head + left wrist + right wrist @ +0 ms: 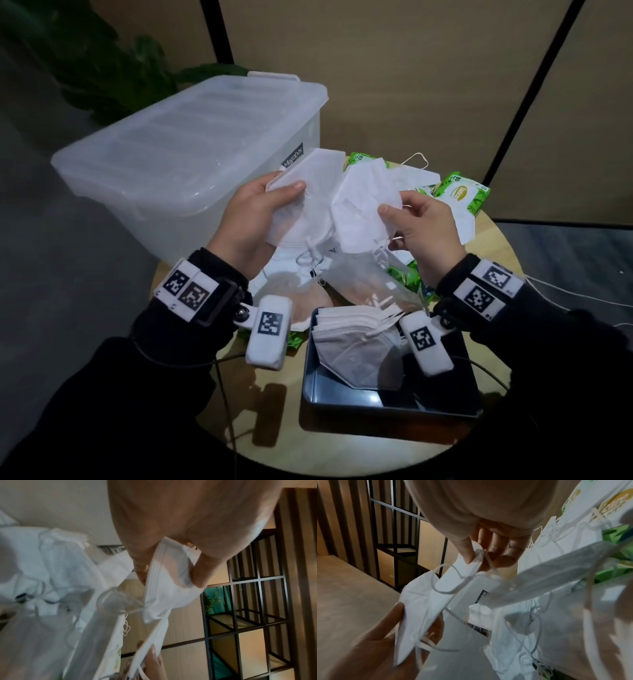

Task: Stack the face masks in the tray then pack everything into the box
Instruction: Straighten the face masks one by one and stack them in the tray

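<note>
My left hand grips one white folded face mask with its thumb laid across the front; the left wrist view shows this mask pinched at its edge. My right hand pinches a second white mask by its side, held up beside the first above the table. The right wrist view shows that mask between thumb and fingers. A dark tray near me holds a stack of masks. The clear plastic box stands closed at the back left.
Loose masks and an empty clear wrapper lie on the round wooden table. Green wet-wipe packs sit at the back right. A plant stands behind the box. Cables trail off both wrists.
</note>
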A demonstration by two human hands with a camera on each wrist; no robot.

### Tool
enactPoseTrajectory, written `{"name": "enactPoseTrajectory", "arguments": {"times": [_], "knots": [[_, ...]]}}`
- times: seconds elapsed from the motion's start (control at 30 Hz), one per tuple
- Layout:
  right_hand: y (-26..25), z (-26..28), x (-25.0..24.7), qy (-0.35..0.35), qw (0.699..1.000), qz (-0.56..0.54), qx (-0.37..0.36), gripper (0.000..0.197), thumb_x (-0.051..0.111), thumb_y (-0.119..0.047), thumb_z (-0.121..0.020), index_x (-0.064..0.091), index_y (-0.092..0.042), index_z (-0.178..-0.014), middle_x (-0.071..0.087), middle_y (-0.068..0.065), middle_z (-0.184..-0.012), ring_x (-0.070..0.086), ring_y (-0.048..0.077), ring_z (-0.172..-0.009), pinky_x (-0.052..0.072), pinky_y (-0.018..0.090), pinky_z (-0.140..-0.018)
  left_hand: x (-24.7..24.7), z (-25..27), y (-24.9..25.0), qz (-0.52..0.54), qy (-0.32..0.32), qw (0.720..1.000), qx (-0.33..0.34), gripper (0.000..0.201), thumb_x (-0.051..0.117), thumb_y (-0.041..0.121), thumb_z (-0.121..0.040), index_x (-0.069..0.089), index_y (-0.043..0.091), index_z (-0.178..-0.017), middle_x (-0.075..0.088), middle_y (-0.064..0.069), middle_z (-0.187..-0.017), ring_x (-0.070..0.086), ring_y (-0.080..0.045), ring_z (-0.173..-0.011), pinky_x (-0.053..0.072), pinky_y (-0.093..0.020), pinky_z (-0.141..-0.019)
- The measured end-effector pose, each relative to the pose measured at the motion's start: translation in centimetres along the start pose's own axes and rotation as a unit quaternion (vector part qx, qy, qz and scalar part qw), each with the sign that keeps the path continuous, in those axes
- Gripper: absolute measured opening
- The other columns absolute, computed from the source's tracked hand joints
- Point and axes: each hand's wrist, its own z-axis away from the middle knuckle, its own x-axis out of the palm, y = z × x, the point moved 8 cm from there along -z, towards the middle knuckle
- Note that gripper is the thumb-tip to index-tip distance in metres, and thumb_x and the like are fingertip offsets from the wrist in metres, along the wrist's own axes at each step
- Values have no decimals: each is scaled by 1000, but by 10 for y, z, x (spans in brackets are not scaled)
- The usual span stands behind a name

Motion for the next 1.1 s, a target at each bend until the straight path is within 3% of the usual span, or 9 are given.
{"name": "enactPoseTrajectory", "arguments": {"times": [0.13,0.33,0.43,0.53,0.63,0.7,0.83,0.97,1.1], "knots": [[-1,-1,-5,14,1000,4,-2,11,69,-6,-94,72,-6,-105,70,8,-84,63,22,-69,53,32,-55,-13,0,10,35,79,995,40,17,65,8,-96,66,4,-112,74,-12,-104,70,-28,-95,54,-42,-90],[-1,8,14,-53,996,-68,18,13,69,-1,-94,74,-7,-105,74,16,-93,67,28,-77,58,38,-63,18,9,0,-21,5,996,81,19,65,5,-91,64,7,-110,72,-6,-100,67,-18,-90,57,-31,-80],[-8,15,24,-83,992,-94,-3,15,65,0,-96,74,-11,-100,74,7,-87,66,19,-66,57,35,-59,25,9,-18,-73,24,995,68,14,71,17,-83,70,13,-97,73,-5,-101,67,-13,-87,53,-26,-79],[-9,20,30,-114,988,-105,0,15,66,-2,-95,76,-13,-97,74,10,-89,66,25,-69,58,37,-60,24,5,-33,-62,25,997,31,10,69,10,-92,69,12,-102,74,-3,-100,69,-12,-86,55,-26,-75],[-3,21,31,-130,986,-99,32,13,63,-4,-98,75,-10,-96,66,14,-74,56,24,-58,49,31,-53,20,1,-33,-49,32,998,28,15,65,-3,-94,65,8,-105,73,-4,-92,68,-17,-84,58,-31,-77],[2,22,35,-174,976,-108,69,14,59,-6,-101,71,-4,-95,54,5,-58,42,15,-44,37,25,-46,15,-1,-27,-74,57,994,50,20,66,-6,-92,64,9,-104,73,-9,-95,68,-20,-86,58,-37,-82],[10,20,30,-207,970,-59,116,17,61,-15,-100,73,-5,-95,32,-5,-51,25,12,-51,21,31,-58,-9,-8,-19,-69,120,989,47,31,65,-11,-91,61,12,-112,75,-9,-105,72,-21,-92,60,-39,-88],[7,14,16,-149,977,-53,141,41,65,-51,-95,65,-13,-78,27,-6,-54,26,15,-55,22,33,-60,-20,-10,-16,-56,134,989,23,48,63,-16,-88,57,8,-128,75,-10,-112,74,-26,-102,61,-42,-89],[2,19,20,-131,987,0,92,37,73,-47,-89,59,-12,-91,32,-8,-52,27,15,-50,22,31,-56,3,-2,-23,-103,85,991,24,38,58,-14,-90,70,13,-115,78,-9,-109,74,-27,-103,60,-43,-92]]}}
